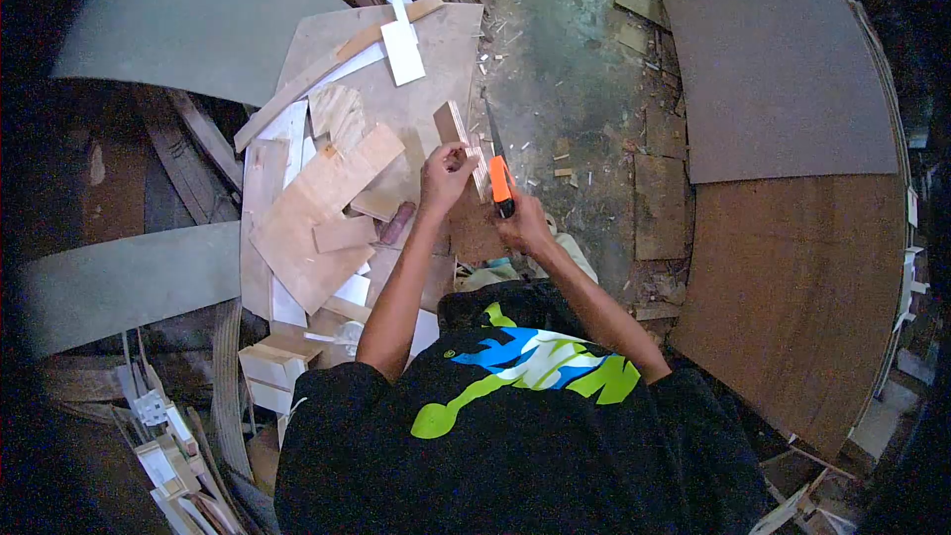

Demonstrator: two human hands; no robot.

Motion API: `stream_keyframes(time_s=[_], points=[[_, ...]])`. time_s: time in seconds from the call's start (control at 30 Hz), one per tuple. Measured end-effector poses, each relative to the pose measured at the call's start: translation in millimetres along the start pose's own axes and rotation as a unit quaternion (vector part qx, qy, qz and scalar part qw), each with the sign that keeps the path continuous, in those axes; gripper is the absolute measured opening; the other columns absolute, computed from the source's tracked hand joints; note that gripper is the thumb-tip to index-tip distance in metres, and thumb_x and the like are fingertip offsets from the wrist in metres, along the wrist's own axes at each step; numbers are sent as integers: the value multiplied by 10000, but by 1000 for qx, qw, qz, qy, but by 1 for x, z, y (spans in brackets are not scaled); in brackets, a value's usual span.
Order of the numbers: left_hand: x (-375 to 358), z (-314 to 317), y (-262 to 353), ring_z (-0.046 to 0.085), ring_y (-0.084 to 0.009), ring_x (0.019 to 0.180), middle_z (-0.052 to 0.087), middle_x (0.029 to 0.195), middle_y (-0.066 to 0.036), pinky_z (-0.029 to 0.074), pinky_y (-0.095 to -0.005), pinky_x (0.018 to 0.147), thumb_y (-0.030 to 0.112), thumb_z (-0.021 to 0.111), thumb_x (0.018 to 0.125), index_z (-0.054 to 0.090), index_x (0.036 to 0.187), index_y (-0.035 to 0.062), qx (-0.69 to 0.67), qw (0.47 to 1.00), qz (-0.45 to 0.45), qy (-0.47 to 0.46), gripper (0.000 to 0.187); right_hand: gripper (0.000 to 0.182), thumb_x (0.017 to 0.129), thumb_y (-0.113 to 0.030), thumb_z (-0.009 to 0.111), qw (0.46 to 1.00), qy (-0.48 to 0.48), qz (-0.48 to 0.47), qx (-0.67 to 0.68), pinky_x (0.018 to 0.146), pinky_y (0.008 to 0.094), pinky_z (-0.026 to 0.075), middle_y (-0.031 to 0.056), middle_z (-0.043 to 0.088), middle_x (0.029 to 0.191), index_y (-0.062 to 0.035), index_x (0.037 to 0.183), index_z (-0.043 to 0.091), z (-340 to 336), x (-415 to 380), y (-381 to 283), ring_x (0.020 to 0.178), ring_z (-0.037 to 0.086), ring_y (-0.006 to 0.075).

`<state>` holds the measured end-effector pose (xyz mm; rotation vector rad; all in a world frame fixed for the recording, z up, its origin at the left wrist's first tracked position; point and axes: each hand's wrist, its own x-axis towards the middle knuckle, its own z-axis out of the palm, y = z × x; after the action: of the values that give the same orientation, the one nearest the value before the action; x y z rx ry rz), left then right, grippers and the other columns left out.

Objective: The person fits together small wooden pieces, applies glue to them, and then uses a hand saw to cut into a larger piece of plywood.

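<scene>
My right hand (525, 226) is wrapped round the orange and black handle of a handsaw (498, 170). Its narrow dark blade points away from me, just right of a short strip of plywood (452, 124). At the near part of that strip, my left hand (446, 176) has its fingers bent and closed on it. The strip lies near the right edge of a wooden work surface (446, 40). To the left of my left hand is a small dark reddish object (398, 223) whose kind I cannot make out.
Plywood offcuts (327, 208) and white strips (402, 52) lie on the work surface. Large boards (783, 69) stand at the right, beside a floor (575, 59) littered with scraps. Long timber pieces (188, 154) and stacked wood pieces (163, 466) are at the left.
</scene>
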<state>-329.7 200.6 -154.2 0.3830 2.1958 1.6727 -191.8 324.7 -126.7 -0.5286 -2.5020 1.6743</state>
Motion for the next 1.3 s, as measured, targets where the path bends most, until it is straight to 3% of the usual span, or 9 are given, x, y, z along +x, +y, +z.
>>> stream_keyframes(time_s=[0.2,0.3,0.4,0.5,0.7,0.8,0.9,1.3], points=[[1,4,-3,625,-152,746,636,835,-88,502,-284,688,146,722,767,622,997,4,4,999,31,36,288,343,662,-213,784,1000,-19,-1,18,599,350,454,94,589,665,-34,881,589,-4,2,2,595,538,195],[1,4,-3,617,-139,742,629,836,-83,496,-271,675,134,723,763,624,991,10,2,999,16,29,278,437,645,-333,822,1000,-7,-9,24,575,345,441,84,572,638,-30,843,577,-4,1,-5,564,506,189],[2,5,-4,603,-117,717,620,808,-66,487,-255,653,127,726,759,626,987,12,-22,999,32,29,274,498,646,-425,816,998,-3,21,-60,550,342,427,73,552,610,-30,827,572,-8,3,-19,540,485,183],[1,4,-1,585,-97,690,610,784,-50,479,-245,632,125,729,754,627,982,11,-26,999,29,31,274,490,659,-444,799,997,12,40,-61,530,347,417,73,537,592,-30,804,580,0,7,-6,522,477,193],[1,4,5,582,-103,671,610,773,-50,480,-250,623,122,725,756,632,981,13,0,998,34,50,267,440,667,-407,793,998,53,5,-45,538,359,443,100,574,606,-26,783,607,1,9,-11,536,540,216],[2,3,1,586,-112,672,613,778,-57,480,-252,620,132,724,759,639,976,13,17,996,67,49,262,409,662,-371,790,997,54,49,-40,561,363,464,117,597,633,-27,803,618,3,10,-18,571,589,243],[5,2,-1,589,-117,682,615,791,-65,481,-255,625,141,723,760,645,968,13,37,997,41,47,257,387,650,-335,789,995,79,41,-43,577,365,473,121,601,647,-30,820,621,7,11,-18,596,607,262],[2,8,1,629,-157,742,639,854,-94,505,-283,658,182,734,747,623,993,16,43,998,23,50,318,342,636,-270,786,991,110,52,-46,586,347,476,99,613,652,-25,811,623,12,14,-10,596,601,219]])
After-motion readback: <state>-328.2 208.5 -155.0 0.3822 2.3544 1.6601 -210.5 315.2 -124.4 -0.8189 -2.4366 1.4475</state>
